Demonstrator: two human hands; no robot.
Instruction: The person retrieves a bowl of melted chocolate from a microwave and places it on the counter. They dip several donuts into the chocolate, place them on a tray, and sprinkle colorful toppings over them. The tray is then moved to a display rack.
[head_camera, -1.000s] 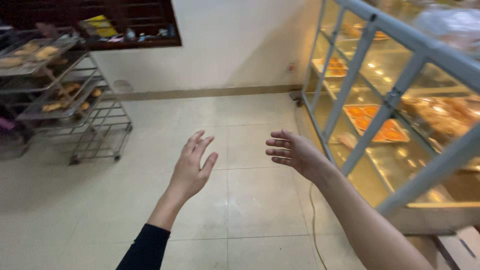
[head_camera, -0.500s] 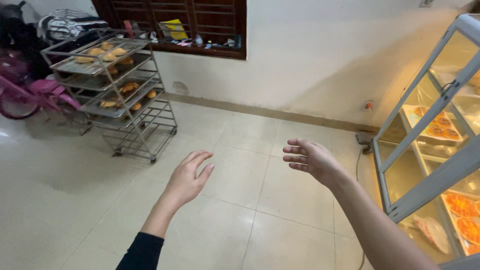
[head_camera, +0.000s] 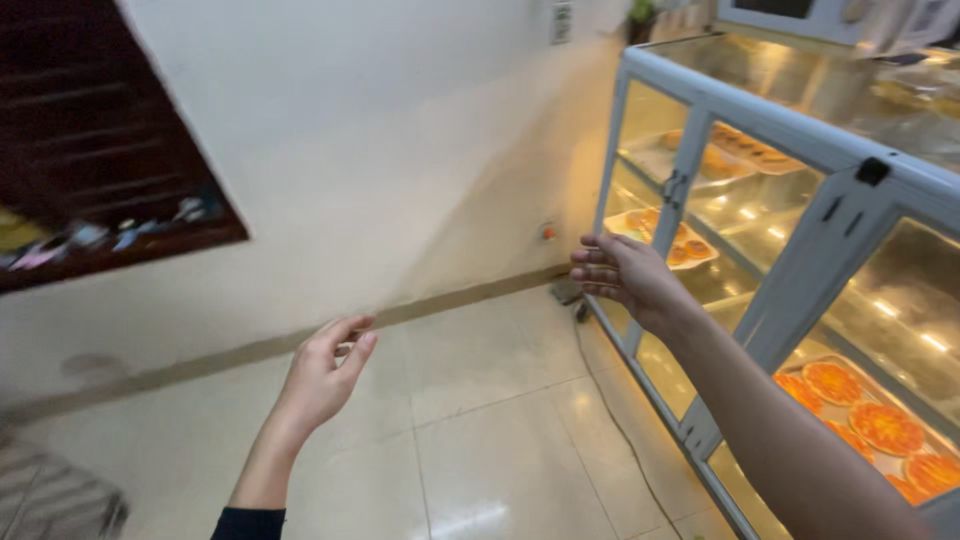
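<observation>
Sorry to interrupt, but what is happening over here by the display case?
A person stands on a tiled floor with both bare hands raised and empty. The right hand is open in front of a lit glass display cabinet with trays of orange pastries on its shelves, but is not touching it. The left hand hangs loosely curled in mid-air over the floor, near the white wall.

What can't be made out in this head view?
- Window: cut off by the left edge; items on its sill blurred.
- Rack: only a blurred corner, bottom left.
- Pastries in the display case: glare hides their kind.
- Left hand, right hand: empty, open.
</observation>
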